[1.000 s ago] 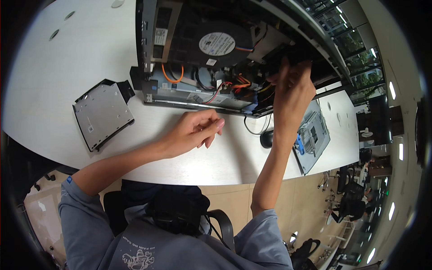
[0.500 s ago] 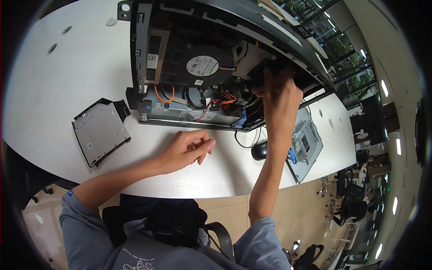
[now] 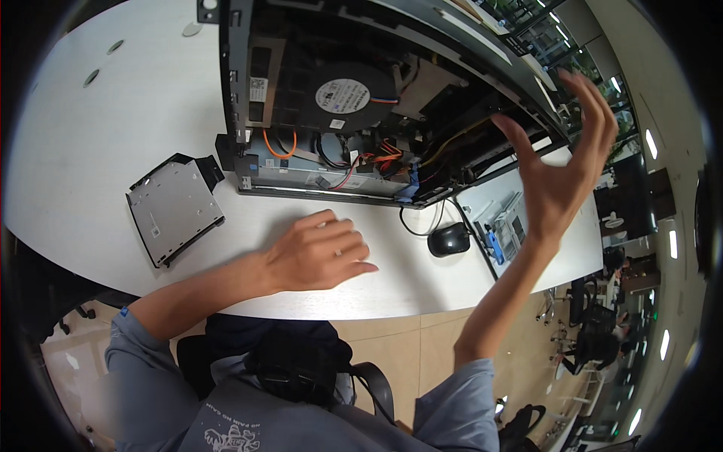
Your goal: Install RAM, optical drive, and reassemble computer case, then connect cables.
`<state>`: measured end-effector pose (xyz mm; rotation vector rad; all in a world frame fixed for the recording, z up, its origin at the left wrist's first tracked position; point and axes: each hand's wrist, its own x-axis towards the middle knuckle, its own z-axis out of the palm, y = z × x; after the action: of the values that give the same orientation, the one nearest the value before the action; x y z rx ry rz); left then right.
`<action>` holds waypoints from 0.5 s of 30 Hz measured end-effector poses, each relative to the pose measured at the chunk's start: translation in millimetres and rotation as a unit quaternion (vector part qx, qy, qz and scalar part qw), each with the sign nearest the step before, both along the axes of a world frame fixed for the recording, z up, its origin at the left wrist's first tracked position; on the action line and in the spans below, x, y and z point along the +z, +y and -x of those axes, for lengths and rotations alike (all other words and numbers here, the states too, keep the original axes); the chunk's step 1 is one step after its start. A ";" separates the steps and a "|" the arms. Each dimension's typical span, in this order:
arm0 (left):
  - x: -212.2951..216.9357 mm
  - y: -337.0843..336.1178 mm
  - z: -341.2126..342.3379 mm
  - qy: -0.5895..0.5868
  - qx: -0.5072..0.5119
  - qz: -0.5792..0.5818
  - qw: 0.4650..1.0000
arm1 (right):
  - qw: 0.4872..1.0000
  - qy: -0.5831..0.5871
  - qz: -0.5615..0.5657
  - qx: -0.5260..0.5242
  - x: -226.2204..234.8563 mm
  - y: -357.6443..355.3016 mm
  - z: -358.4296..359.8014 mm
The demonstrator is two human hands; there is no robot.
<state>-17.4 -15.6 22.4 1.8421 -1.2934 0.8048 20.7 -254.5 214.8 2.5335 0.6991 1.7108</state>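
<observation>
An opened desktop computer case (image 3: 324,197) stands on the table in front of me. Inside it are a round blower fan (image 3: 343,96), orange cables (image 3: 282,155) and other bundled wires. My right hand (image 3: 561,169) is raised at the case's right end, its thumb and fingers spread wide and nothing between them. It is apart from the wires. Below the case's front edge, my left hand (image 3: 320,252) hovers over or rests on the table; which, I cannot tell. Its fingers are loosely bent, with the thumb apart, and it holds nothing.
A flat grey drive in a black bracket (image 3: 177,209) lies on the left of the white table (image 3: 316,301). To the right are a black mouse (image 3: 449,239) with its cable and a metal panel with a blue latch (image 3: 495,247). Office chairs stand farther right.
My right hand has come out of the case, moving right and upward, and its fingers have spread. My left hand has shifted a little right and its fingers have loosened.
</observation>
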 end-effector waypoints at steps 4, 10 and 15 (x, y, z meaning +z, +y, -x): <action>36.2 -21.2 -7.8 -0.241 0.077 -0.017 0.967 | 0.985 0.150 0.084 0.014 32.7 -3.3 -24.9; 78.9 -58.8 -51.2 -0.277 0.311 -0.069 0.907 | 0.962 0.262 0.065 0.043 38.3 2.2 -38.8; 74.8 -66.6 -74.4 -0.226 0.369 -0.047 0.900 | 0.963 0.265 0.049 0.002 40.3 6.7 -19.0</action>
<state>57.0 -82.3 97.2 2.3447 -0.8634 1.6736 39.7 -247.9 255.1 2.9293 0.7752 0.9547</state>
